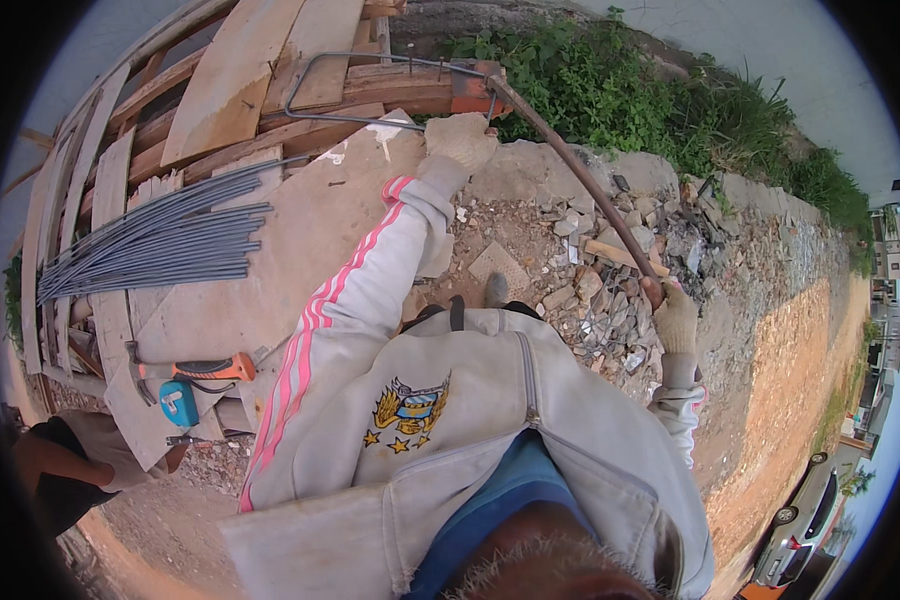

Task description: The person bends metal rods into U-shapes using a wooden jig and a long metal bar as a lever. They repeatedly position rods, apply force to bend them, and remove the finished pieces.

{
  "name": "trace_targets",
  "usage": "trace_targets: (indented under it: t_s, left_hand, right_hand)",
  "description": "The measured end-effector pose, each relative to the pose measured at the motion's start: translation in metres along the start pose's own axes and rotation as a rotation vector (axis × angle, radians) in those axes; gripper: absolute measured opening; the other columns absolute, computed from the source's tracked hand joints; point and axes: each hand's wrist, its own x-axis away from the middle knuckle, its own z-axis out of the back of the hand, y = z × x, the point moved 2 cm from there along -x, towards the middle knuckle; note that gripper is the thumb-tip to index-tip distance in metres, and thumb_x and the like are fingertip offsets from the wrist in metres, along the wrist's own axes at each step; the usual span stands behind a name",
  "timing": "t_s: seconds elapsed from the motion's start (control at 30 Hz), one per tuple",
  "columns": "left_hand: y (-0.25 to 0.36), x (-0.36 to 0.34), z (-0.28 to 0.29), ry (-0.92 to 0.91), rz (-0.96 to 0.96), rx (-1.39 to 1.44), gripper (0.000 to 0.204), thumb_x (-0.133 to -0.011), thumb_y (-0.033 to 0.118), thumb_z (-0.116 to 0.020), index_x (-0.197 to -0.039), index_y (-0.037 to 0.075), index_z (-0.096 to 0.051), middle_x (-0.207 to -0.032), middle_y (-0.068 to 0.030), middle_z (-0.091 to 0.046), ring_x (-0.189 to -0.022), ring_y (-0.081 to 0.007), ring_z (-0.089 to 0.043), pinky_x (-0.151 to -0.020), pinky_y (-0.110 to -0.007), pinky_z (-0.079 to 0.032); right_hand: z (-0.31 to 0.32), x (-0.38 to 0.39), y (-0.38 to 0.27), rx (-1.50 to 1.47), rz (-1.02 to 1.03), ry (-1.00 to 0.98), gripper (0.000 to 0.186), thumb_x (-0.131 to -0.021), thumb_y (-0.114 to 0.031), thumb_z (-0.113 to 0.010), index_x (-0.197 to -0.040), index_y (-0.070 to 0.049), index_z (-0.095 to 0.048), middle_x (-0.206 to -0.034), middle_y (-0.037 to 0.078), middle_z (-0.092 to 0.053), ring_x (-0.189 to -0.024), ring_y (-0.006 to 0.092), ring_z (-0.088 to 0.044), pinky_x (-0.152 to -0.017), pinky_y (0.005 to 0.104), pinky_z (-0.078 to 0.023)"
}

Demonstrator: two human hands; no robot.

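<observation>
My left hand (460,140), in a pale work glove, is closed at the end of a bent steel rod (305,75) at the edge of the wooden bench. The rod forms an open loop with rounded corners, lying over the boards. My right hand (676,318), also gloved, is wrapped round the lower end of a long rusty bar (578,170). That bar slants up and away to an orange-painted block (470,90), where its far end meets the rod. Several nails stand up beside the block. The glove hides the exact grip on the rod.
A bundle of straight steel rods (160,245) lies on the bench (300,220) at left. Nearby are an orange-handled hammer (195,370) and a teal tape measure (178,403). Another person (70,460) is at lower left. Rubble (610,310) covers the ground; weeds (610,95) grow beyond.
</observation>
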Motion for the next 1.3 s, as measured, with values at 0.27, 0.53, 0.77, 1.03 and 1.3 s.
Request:
trace_targets:
  t_s: [0.27, 0.53, 0.77, 1.03, 1.3]
  left_hand:
    - [-0.004, -0.001, 0.006, -0.038, -0.017, 0.082, 0.042, -0.092, 0.045, -0.060, -0.103, 0.007, -0.076, -0.105, -0.0187, -0.075, -0.102, -0.0397, -0.071, -0.089, -0.051, -0.053]
    - [-0.015, -0.006, 0.029, -0.028, -0.049, 0.056, 0.044, -0.094, 0.044, -0.059, -0.104, 0.003, -0.072, -0.104, -0.0230, -0.072, -0.104, -0.0428, -0.068, -0.091, -0.053, -0.051]
    - [-0.080, -0.048, 0.084, 0.517, 0.043, -0.082, 0.032, -0.095, 0.038, -0.060, -0.106, 0.010, -0.072, -0.106, -0.0179, -0.071, -0.105, -0.0400, -0.067, -0.091, -0.053, -0.053]
    - [-0.147, -0.106, 0.104, 0.129, 0.130, -0.260, 0.036, -0.098, 0.041, -0.060, -0.117, 0.012, -0.071, -0.121, -0.0221, -0.069, -0.117, -0.0396, -0.064, -0.102, -0.049, -0.049]
    - [-0.180, -0.112, 0.115, 0.110, -0.174, -0.482, 0.033, -0.095, 0.038, -0.066, -0.113, 0.011, -0.072, -0.111, -0.0219, -0.068, -0.108, -0.0418, -0.066, -0.095, -0.052, -0.051]
  right_hand:
    - [-0.034, -0.056, -0.007, -0.455, 0.054, -0.194, 0.049, -0.092, -0.047, -0.078, -0.088, 0.001, -0.067, -0.063, 0.000, -0.050, -0.059, 0.0115, -0.045, -0.054, 0.0339, -0.036]
    - [-0.005, -0.085, -0.041, -0.426, 0.133, 0.001, 0.042, -0.093, -0.038, -0.077, -0.089, 0.002, -0.067, -0.065, 0.002, -0.053, -0.062, 0.0122, -0.047, -0.054, 0.0330, -0.036]
    - [-0.061, -0.104, -0.124, -0.986, 0.083, -0.157, 0.044, -0.094, -0.046, -0.077, -0.082, -0.007, -0.061, -0.063, -0.005, -0.052, -0.056, 0.0060, -0.047, -0.050, 0.0263, -0.033]
    - [-0.117, -0.138, -0.266, -1.441, -0.063, -0.406, 0.050, -0.096, -0.052, -0.072, -0.096, -0.002, -0.069, -0.069, 0.004, -0.064, -0.052, 0.0115, -0.055, -0.047, 0.0299, -0.042]
    - [-0.089, -0.136, -0.291, -1.837, -0.061, -0.601, 0.035, -0.095, -0.035, -0.076, -0.096, -0.003, -0.063, -0.070, 0.006, -0.063, -0.045, 0.0120, -0.052, -0.039, 0.0258, -0.040]
